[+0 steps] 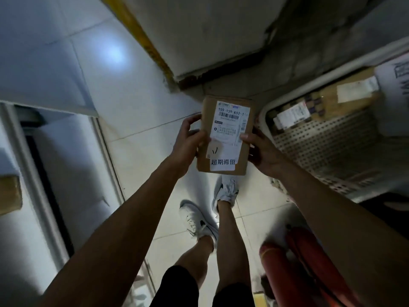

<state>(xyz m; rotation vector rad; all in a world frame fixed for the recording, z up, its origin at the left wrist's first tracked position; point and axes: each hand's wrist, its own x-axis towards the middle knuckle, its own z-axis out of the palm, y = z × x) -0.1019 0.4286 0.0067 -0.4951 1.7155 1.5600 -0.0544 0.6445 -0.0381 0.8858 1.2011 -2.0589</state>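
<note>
Floor: pale glossy tiles of a dim storage room, seen past the person's white sneakers.
Parcel: small flat brown cardboard box, held in the air above the floor, its white shipping label facing the camera, probably so the print can be read.
Left: left-hand grip curls round the box's left edge.
Right: right-hand grip clasps the right edge, thumb on the label.
Crate: white perforated plastic basket just right of the box, holding other labelled parcels, likely part of the same sorting.
</note>
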